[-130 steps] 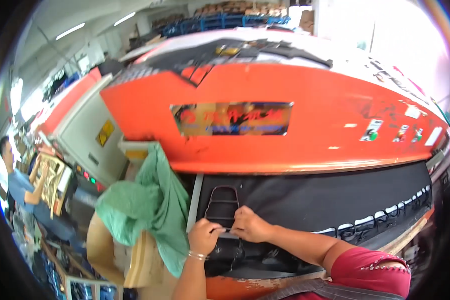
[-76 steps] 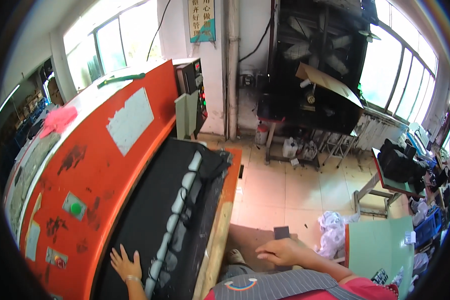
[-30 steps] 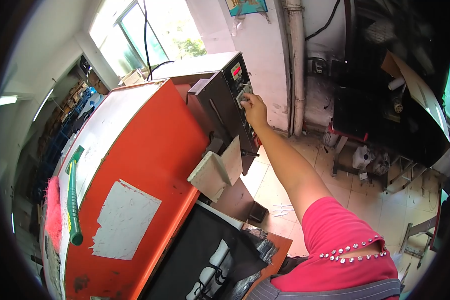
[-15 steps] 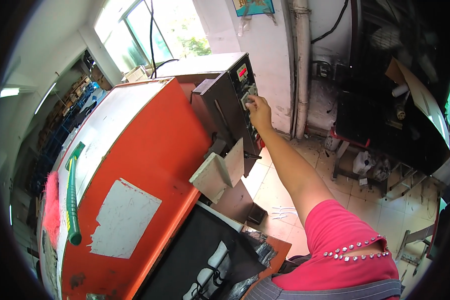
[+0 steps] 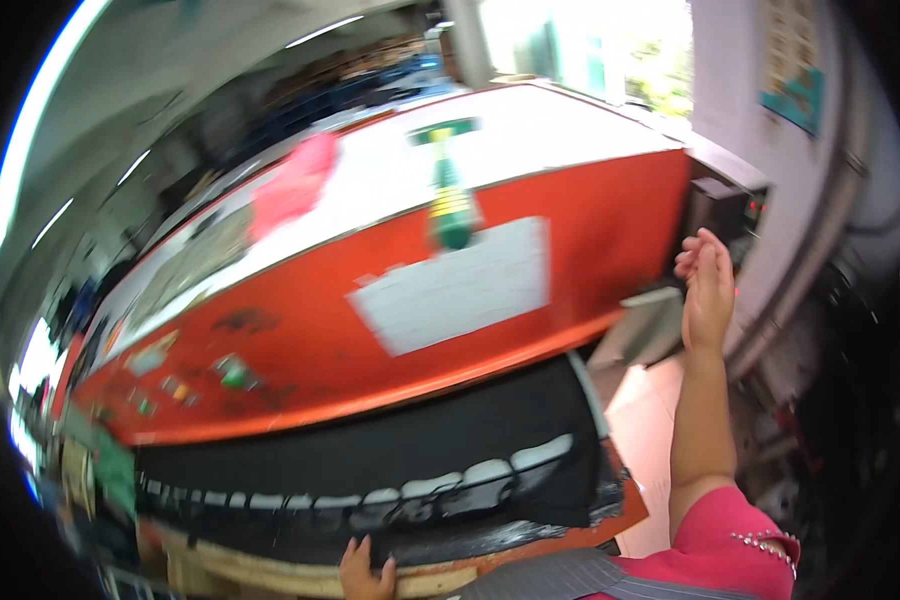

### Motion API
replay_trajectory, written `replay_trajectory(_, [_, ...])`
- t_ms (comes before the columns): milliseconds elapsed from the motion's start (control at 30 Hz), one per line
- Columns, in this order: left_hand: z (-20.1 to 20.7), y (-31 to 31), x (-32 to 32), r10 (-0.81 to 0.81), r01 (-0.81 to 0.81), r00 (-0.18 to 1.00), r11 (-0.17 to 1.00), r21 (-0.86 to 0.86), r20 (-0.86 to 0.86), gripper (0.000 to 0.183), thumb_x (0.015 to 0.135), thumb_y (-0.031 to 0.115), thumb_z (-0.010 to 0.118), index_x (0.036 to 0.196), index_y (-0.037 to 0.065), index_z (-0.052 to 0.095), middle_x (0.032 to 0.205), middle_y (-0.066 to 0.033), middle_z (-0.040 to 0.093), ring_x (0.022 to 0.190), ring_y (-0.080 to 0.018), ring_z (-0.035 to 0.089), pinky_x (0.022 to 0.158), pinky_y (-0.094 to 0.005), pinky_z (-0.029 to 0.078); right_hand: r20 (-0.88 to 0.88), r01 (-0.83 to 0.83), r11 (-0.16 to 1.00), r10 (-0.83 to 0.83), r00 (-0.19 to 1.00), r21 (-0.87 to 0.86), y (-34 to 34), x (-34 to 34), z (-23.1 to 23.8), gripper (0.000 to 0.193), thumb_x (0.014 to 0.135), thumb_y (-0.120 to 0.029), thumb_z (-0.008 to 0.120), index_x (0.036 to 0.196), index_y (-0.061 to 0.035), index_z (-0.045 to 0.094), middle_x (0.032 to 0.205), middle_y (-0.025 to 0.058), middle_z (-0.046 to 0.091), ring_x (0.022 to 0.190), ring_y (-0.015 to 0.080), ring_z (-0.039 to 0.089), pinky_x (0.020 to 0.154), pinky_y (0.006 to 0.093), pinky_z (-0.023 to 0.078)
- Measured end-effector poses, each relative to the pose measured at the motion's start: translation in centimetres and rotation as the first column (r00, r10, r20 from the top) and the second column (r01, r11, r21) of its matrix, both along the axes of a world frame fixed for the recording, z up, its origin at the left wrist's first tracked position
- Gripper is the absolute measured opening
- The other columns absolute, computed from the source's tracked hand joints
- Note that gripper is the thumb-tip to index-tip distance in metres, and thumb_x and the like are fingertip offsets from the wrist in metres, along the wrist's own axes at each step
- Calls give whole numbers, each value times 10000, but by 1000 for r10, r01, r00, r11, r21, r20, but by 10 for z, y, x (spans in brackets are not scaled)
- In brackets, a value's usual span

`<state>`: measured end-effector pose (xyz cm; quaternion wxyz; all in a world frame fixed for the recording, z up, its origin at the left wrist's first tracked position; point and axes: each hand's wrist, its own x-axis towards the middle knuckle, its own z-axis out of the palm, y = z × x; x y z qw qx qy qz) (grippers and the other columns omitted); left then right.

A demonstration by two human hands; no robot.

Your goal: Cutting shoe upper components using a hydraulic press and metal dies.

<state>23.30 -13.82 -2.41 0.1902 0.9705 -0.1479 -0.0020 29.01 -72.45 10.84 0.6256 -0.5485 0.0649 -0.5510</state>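
My right hand [image 5: 708,290] is raised in the air, holding nothing, its fingers loosely bent and a little apart. It is in front of the dark control box [image 5: 720,212] at the right end of a large orange machine housing [image 5: 610,230]. Low in the view, my left hand [image 5: 367,575] has its fingers spread by the wooden front edge [image 5: 440,580] of the machine's bed. Black cloth [image 5: 390,430] covers the bed, with a row of whitish pieces [image 5: 430,488] along its near side. Dark loops or cords lie among these pieces, blurred by motion.
On the housing's white top rest a green-handled tool [image 5: 452,205] and a pink cloth [image 5: 295,185]. A pale sheet [image 5: 470,290] is stuck to its orange front. Pale boards [image 5: 635,325] jut out at the right end, above a tiled floor [image 5: 642,400].
My right hand has come away from the control box's panel. The view has swung left, bringing the whole bed and my left hand into sight.
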Motion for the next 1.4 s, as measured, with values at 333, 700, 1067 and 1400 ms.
replay_trajectory(333, [-18,51,-23,-50,159,948,929,-334,313,540,765,330,719,1199,38,582,1178,-140,618,1155,-325,552,957,-433,436,235,-981,125,959,158,151,182,123,104,631,984,-461,367,1165,123,526,1071,226,650,1028,305,633,873,416,526])
replay_trajectory(700, [-25,322,-153,619,-544,785,690,-477,-1,568,768,292,721,1248,44,543,1096,-139,649,1054,-312,599,921,-394,461,75,-687,719,683,726,107,412,145,80,413,930,-92,496,1309,17,371,797,40,509,671,142,520,613,279,453])
replay_trajectory(1067, [-18,427,-115,687,-645,719,607,-464,-101,548,773,251,729,1245,40,545,1099,-134,658,1030,-279,615,905,-365,468,-123,-936,284,942,313,-208,804,187,-34,338,920,-147,566,1200,-26,421,693,39,505,567,128,510,530,255,431])
replay_trajectory(1400, [6,578,29,595,-524,801,751,-402,66,378,771,253,726,1094,73,648,1088,-128,645,1040,-303,608,892,-398,470,-892,-928,23,270,363,-371,1029,291,-146,408,906,-354,589,1092,-15,460,760,246,614,762,452,620,653,485,490])
